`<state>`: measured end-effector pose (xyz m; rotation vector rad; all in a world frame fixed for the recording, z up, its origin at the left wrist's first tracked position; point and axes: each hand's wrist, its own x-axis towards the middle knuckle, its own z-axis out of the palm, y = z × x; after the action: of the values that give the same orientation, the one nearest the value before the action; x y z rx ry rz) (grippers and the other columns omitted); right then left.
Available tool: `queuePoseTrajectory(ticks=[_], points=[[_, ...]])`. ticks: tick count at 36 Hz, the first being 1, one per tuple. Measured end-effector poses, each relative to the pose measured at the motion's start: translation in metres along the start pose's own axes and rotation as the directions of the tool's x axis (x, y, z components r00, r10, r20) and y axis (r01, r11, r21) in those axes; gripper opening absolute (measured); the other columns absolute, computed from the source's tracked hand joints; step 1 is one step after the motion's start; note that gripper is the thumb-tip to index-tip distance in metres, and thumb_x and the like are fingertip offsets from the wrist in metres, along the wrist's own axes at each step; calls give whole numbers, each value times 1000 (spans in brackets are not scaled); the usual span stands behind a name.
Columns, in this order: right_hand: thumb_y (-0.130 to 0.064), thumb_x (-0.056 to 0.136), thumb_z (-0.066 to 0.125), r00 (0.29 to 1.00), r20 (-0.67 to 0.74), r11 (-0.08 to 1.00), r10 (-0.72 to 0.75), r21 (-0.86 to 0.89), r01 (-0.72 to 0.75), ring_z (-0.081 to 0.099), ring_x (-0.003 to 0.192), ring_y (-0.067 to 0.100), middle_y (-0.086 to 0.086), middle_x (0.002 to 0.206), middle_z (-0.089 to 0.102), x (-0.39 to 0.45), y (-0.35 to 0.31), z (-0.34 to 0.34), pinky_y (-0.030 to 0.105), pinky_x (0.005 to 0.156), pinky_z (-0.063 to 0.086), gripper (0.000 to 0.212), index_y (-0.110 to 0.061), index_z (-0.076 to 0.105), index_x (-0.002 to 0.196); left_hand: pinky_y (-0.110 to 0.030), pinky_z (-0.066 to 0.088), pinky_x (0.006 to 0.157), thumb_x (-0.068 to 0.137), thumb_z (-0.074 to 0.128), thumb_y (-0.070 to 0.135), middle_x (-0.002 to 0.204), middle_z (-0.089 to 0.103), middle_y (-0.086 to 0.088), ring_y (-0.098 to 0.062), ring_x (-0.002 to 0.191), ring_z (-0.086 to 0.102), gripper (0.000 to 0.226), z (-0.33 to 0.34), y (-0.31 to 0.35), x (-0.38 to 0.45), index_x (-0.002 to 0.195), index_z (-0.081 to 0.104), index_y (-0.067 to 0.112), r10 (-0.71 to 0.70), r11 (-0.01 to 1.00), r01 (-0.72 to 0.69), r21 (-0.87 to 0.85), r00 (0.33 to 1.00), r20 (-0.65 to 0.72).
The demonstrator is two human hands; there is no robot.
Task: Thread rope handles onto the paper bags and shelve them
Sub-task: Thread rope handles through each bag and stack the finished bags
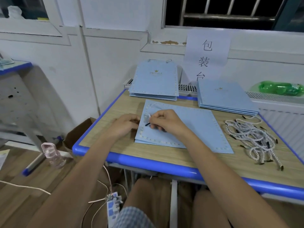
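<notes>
A flat pale-blue paper bag [189, 127] with a dotted border lies on the wood-topped table with a blue rim [148, 160]. The right hand [166, 121] pinches a white twisted rope handle [148, 120] near its black tip, over the bag's left edge. The left hand [125, 125] holds that edge with curled fingers. Two stacks of pale-blue bags, the left stack [154, 83] and the right stack [225, 97], sit at the table's far side. A loose heap of white rope handles with black tips [253, 137] lies to the right, well apart from the hands.
</notes>
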<state>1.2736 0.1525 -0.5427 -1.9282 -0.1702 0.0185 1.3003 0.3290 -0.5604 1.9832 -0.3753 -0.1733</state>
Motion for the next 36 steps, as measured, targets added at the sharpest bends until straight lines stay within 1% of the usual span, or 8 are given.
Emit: queuePoseTrajectory(ticks=[3, 6, 14, 20, 24, 29, 31, 36], points=[[-9, 86, 63, 999, -37, 1000, -16, 12, 16, 49, 43, -3, 2, 63, 65, 0, 1, 1, 10, 45, 36, 12, -11, 65, 74, -19, 45, 82, 84, 54, -4, 93, 71, 5, -7, 89, 64, 26, -2, -1, -1, 88, 70, 16, 20, 1000, -19, -23, 999, 35], [-6, 85, 63, 997, -66, 999, -33, 5, 33, 50, 43, -5, 1, 61, 64, 0, 1, 1, 7, 45, 36, 16, -14, 63, 72, -13, 43, 72, 87, 54, -3, 91, 71, 6, 3, 79, 63, 23, -2, -1, -1, 89, 69, 13, 33, 999, -31, -45, 998, 53], [-7, 84, 64, 995, -69, 997, -69, -37, 66, 50, 42, -5, 2, 58, 61, 0, 2, 1, 7, 48, 37, 19, -15, 61, 68, -16, 40, 70, 89, 55, 3, 89, 70, 8, 8, 69, 60, 19, -1, -2, 0, 98, 70, 12, 32, 999, -31, -22, 999, 36], [-12, 83, 68, 994, -60, 995, -88, -46, 85, 59, 54, -1, -6, 54, 61, 4, 6, 5, 11, 61, 45, 16, -17, 63, 68, -29, 45, 88, 88, 61, 11, 99, 72, 2, -11, 91, 64, 15, -4, -4, -2, 96, 71, 18, 26, 1000, -26, 5, 999, 28], [-18, 80, 74, 995, -38, 995, -95, -13, 94, 59, 59, 3, -7, 54, 60, 7, 9, 8, 20, 72, 53, 12, -14, 66, 72, -21, 41, 70, 93, 56, 15, 82, 71, 15, 6, 70, 60, 18, -3, 0, -4, 95, 71, 23, 52, 999, -53, 9, 997, 62], [-19, 78, 77, 995, 7, 995, -95, 18, 95, 57, 65, 6, -5, 61, 60, 8, 11, 10, 20, 71, 49, 14, -21, 66, 69, -12, 40, 66, 97, 50, 20, 81, 71, 18, 8, 70, 60, 21, -7, 4, -8, 96, 71, 22, 33, 999, -39, 30, 982, 188], [-18, 79, 76, 996, 14, 995, -91, 36, 91, 53, 60, 1, -6, 60, 57, 9, 12, 10, 16, 67, 44, 15, -21, 65, 69, -12, 43, 74, 95, 53, 26, 94, 73, 12, 3, 82, 64, 21, -10, 4, -8, 102, 71, 17, 18, 1000, -22, 14, 974, 227], [-18, 80, 75, 996, 22, 996, -87, 38, 86, 51, 58, -1, -10, 59, 54, 11, 13, 12, 15, 66, 41, 14, -21, 65, 70, -37, 40, 104, 77, 58, 58, 114, 68, 11, -8, 110, 61, 44, -16, -1, -7, 109, 69, 30, -35, 989, -7, 145, 960, 279]])
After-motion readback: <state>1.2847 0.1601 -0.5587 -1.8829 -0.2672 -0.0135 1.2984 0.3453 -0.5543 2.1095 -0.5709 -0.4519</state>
